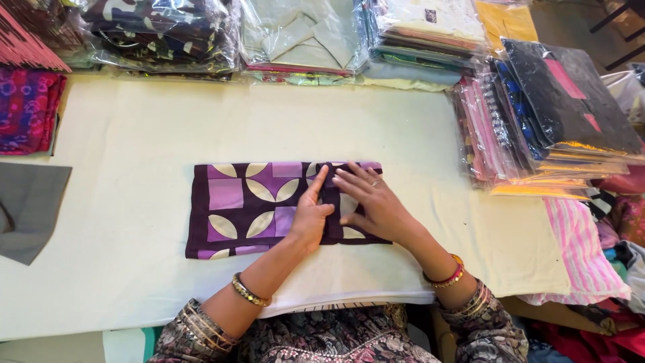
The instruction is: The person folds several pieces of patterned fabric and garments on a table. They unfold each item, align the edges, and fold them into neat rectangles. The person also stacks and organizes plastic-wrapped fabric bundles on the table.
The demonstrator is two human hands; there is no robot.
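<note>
Two hands rest on a folded cloth (269, 208) patterned in dark purple, lilac and cream leaf shapes, which lies flat near the middle of the pale table cover (134, 134), well apart from everything stacked around it. The left hand (311, 215) stands on its edge, fingers straight and together, pressed down across the cloth like a ruler; it grips nothing. The right hand (369, 202) lies just beside it, spread flat with open fingers on the cloth's right end, pinning rather than grasping. Held so, the two seem to be setting or keeping a crease at that spot, with the flat palm stopping the fabric from sliding. Bangles ring both wrists, and a ring shows on the right hand. Along the far edge of the table sit clear plastic bags (302, 40), each holding a folded garment: camouflage print, pale green, striped and cream pieces can be made out through the film. At the right, another leaning pile of bagged fabrics (537, 128) shows pink, blue and black with yellow edges. A loose pink-striped cloth (578, 249) hangs over the table's right corner, a grey piece (30, 208) lies at the left edge, and a pink-and-purple printed cloth (27, 111) sits above it.
</note>
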